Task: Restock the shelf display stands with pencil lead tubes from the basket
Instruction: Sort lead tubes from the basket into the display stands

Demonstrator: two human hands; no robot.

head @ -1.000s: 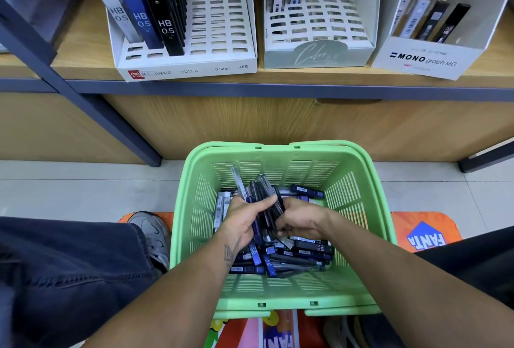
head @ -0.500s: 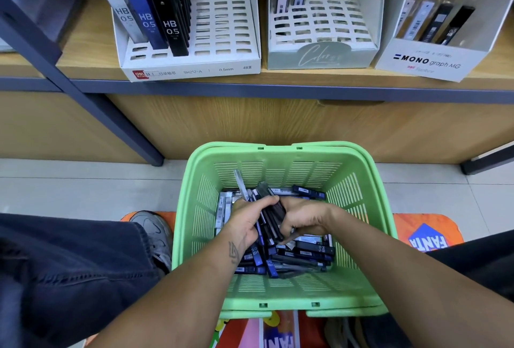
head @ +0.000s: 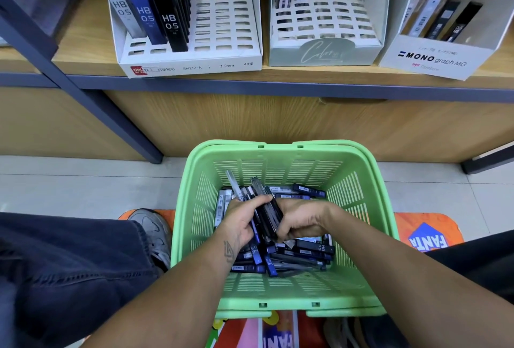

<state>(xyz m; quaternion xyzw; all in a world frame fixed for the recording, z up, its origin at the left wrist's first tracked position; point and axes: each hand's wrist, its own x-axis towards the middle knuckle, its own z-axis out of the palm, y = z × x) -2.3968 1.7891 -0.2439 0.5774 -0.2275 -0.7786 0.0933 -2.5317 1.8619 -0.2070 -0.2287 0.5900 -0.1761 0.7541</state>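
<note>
Gathering a handful of lead tubes in the basket, both hands closed around one bundle.

My left hand [head: 244, 219] and right hand [head: 301, 219] grip the same bundle of tubes [head: 265, 208] just above the loose pile [head: 300, 253] in the green basket [head: 278, 294]. I would square the ends so all tubes point one way, then lift them clear as one stack towards the half-empty white stand [head: 222, 27] on the shelf [head: 306, 75]. Compared with a second ago, the bundle is tighter and more upright, my hands have drawn closer together, and my view has dropped nearer the basket.
</note>
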